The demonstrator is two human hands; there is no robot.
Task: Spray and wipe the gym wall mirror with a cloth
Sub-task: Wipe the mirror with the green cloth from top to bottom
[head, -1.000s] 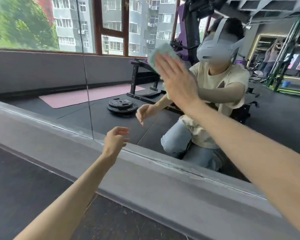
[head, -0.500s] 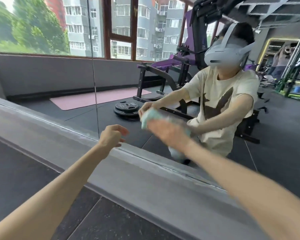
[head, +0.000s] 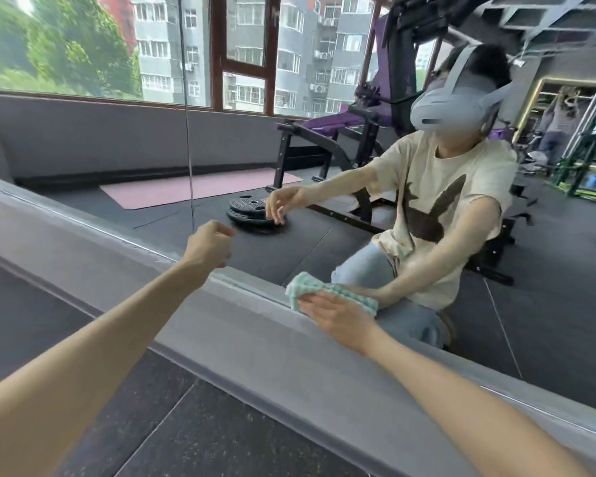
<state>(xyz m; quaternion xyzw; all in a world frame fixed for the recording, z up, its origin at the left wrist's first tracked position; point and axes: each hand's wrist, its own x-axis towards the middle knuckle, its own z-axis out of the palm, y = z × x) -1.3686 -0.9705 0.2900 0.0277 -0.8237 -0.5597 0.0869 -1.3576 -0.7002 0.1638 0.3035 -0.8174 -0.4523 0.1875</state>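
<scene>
The wall mirror (head: 83, 146) fills the upper part of the view and reflects me kneeling in front of it. A light green textured cloth (head: 324, 291) lies against the glass at the mirror's bottom edge. My right hand (head: 338, 316) presses flat on it, fingers straight. My left hand (head: 209, 244) hovers to the left near the glass with loosely curled fingers and holds nothing. No spray bottle is in view.
A sloped grey ledge (head: 255, 359) runs below the mirror, above dark rubber floor (head: 186, 428). A vertical seam (head: 186, 132) divides the mirror panels just left of my left hand. The reflection shows weight plates, a pink mat, a purple bench and windows.
My right hand has swept the cloth down the glass from head height to the mirror's bottom edge. My left hand has stayed near the same spot.
</scene>
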